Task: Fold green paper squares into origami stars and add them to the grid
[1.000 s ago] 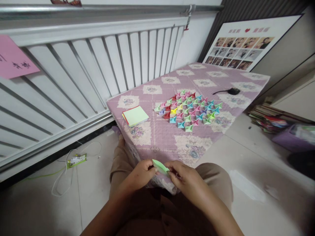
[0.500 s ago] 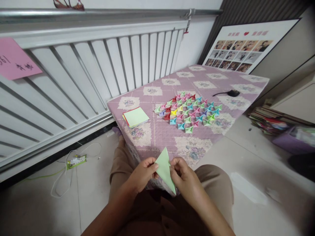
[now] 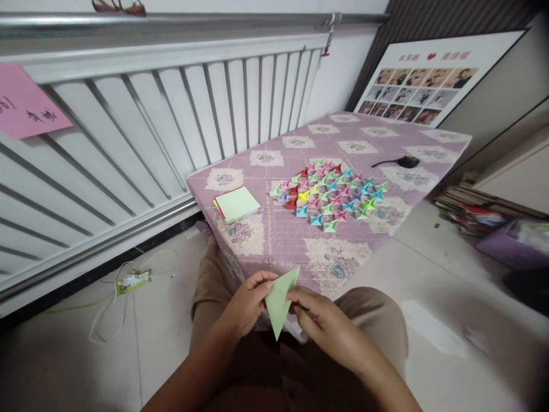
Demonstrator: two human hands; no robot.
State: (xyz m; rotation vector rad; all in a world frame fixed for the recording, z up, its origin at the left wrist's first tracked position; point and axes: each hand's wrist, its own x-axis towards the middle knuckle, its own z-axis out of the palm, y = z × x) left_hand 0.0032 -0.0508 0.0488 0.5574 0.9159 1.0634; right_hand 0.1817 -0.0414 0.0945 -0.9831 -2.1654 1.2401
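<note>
The green origami paper point(image 3: 277, 306) has swung its upper tip toward one o'clock. At the tablecloth's point(image 3: 285, 243) six o'clock, left hand point(image 3: 245, 304) and right hand point(image 3: 328, 325) pinch it, fingers curled; aligned edges crease cleanly.

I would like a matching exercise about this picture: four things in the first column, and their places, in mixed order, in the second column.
Column 1
1. stack of square paper sheets
2. pale green folded sheet
3. pink paper with writing
4. power strip

Column 2
A. on the floor
B. in the hands
C. on the floral tablecloth
D. in front of the radiator

Right pairs: 1-C, 2-B, 3-D, 4-A
</note>
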